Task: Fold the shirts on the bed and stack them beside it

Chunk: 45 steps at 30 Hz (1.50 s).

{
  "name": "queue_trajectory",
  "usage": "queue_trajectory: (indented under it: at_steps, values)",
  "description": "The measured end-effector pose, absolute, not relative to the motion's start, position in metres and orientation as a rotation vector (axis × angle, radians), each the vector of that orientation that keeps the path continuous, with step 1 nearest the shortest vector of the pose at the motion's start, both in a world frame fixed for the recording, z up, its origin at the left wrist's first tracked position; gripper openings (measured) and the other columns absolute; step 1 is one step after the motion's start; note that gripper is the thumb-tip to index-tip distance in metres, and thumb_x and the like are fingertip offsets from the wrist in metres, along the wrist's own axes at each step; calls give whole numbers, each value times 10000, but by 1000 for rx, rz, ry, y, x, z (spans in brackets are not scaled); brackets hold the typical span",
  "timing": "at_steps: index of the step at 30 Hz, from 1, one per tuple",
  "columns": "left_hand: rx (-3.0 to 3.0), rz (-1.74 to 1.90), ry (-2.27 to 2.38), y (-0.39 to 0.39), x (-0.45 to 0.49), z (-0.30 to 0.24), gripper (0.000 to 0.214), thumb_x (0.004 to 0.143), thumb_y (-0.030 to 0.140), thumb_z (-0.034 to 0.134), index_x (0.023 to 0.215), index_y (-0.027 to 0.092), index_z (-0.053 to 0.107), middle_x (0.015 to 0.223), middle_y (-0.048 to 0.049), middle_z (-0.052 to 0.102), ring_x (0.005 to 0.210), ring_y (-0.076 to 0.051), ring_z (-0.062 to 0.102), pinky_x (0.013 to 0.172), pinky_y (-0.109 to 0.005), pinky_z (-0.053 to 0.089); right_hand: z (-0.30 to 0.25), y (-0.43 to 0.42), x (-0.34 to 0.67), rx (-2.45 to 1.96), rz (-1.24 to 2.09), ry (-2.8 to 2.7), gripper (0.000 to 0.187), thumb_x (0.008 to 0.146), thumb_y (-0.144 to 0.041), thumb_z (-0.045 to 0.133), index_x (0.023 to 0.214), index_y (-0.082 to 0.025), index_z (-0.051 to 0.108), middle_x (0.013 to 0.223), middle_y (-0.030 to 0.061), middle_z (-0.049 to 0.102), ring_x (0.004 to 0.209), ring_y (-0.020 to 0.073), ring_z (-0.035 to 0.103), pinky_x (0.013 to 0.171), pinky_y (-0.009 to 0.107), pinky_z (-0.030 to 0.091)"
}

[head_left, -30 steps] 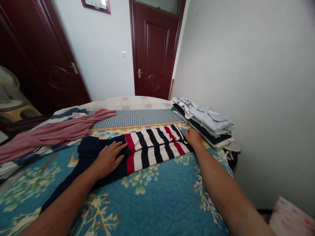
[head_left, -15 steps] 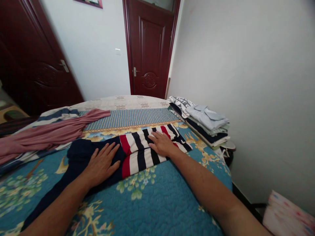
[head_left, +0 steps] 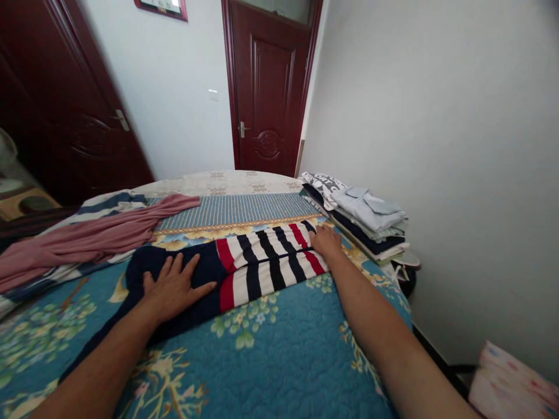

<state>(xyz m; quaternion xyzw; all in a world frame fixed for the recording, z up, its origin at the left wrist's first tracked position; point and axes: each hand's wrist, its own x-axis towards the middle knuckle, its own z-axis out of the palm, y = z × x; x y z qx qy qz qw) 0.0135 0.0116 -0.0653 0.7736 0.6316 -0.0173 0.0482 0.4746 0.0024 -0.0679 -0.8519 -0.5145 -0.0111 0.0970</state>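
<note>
A long-sleeved garment with a navy upper part (head_left: 201, 302) and a white lower part with black and red stripes (head_left: 264, 265) lies folded into a long strip on the bed. My left hand (head_left: 172, 288) rests on the navy part, fingers spread and pressing down. At the far right end of the stripes lies my right hand (head_left: 326, 240), its fingers slightly bent over the cloth near the hem. The hand and wrist hide part of that end. A navy sleeve runs beneath my left forearm toward the lower left.
A pink garment (head_left: 113, 224) lies over a blue-and-white striped cloth (head_left: 114, 202) on the left. Folded clothes (head_left: 369, 212) are stacked along the bed's right edge by the wall. The teal flowered quilt (head_left: 283, 355) covers the bed. Dark red doors (head_left: 271, 87) stand beyond.
My right hand has slid right along the stripes, from the middle to the hem end. My left hand stays on the navy part, its fingers now spread wider.
</note>
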Motion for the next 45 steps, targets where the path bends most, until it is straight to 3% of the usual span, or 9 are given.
queue_trajectory:
  at_steps: [5, 8, 13, 17, 20, 24, 30, 35, 45]
  values:
    - [2351, -20, 1906, 8, 9, -61, 1120, 827, 880, 500, 1725, 239, 306, 1798, -208, 174, 1653, -492, 106, 1233, -803, 115, -67, -5, 464, -2278, -352, -1499, 578, 1076, -423, 408, 1540, -106, 548, 1612, 238, 510, 1507, 385, 422, 1202, 567, 343]
    - [2306, 50, 1850, 5, 10, -48, 964, 930, 813, 405, 1710, 248, 356, 1791, -170, 245, 1657, -446, 159, 1251, -771, 148, -65, -6, 438, -2002, -433, -1666, 534, 1090, -377, 393, 1510, -99, 568, 1614, 216, 520, 1555, 358, 370, 1262, 551, 276]
    - [2577, 352, 1667, 8, 42, -38, 702, 1071, 598, 288, 1634, 228, 485, 1739, -121, 400, 1651, -346, 243, 1310, -613, 201, -58, 1, 358, -1549, -201, -2089, 515, 1094, -360, 432, 1532, -120, 558, 1646, 174, 500, 1586, 298, 353, 1312, 491, 239]
    - [2662, 235, 1699, 19, 75, -51, 708, 1054, 572, 394, 1650, 194, 454, 1735, -149, 398, 1634, -385, 271, 1301, -642, 195, -58, 14, 291, -1453, 49, -2211, 538, 1117, -387, 407, 1558, -100, 517, 1642, 172, 509, 1562, 258, 395, 1299, 439, 277]
    - [2587, 133, 1762, 25, 81, -63, 751, 1049, 618, 361, 1680, 212, 405, 1767, -156, 327, 1639, -380, 265, 1281, -696, 197, -65, 23, 264, -1478, 146, -2273, 530, 1121, -458, 408, 1530, -154, 554, 1635, 138, 532, 1530, 263, 447, 1280, 476, 304]
    - [2573, 117, 1794, 28, 77, -70, 795, 1036, 680, 315, 1687, 230, 400, 1782, -157, 285, 1645, -395, 240, 1263, -743, 178, -75, 29, 264, -1566, 210, -2283, 611, 1108, -556, 389, 1565, -176, 531, 1707, 129, 433, 1588, 324, 356, 1298, 579, 220]
    - [2525, 120, 1825, 31, 76, -70, 899, 974, 817, 308, 1690, 283, 402, 1788, -158, 267, 1649, -425, 207, 1248, -769, 168, -77, 39, 306, -1795, 182, -2176, 700, 1100, -579, 347, 1636, -140, 449, 1740, 165, 361, 1630, 339, 259, 1318, 582, 127]
    - [2407, 105, 1943, 35, 75, -71, 1027, 889, 931, 306, 1708, 315, 359, 1780, -210, 258, 1638, -484, 197, 1230, -799, 135, -77, 48, 362, -2069, 145, -2092, 741, 1097, -611, 299, 1687, -167, 363, 1773, 135, 295, 1650, 289, 205, 1323, 558, 125]
    - [2409, 189, 1898, 34, 72, -73, 1044, 884, 929, 342, 1704, 283, 377, 1771, -218, 277, 1631, -513, 187, 1227, -798, 128, -76, 45, 461, -2323, 29, -1787, 683, 1104, -550, 323, 1618, -122, 459, 1713, 214, 387, 1600, 338, 315, 1277, 635, 205]
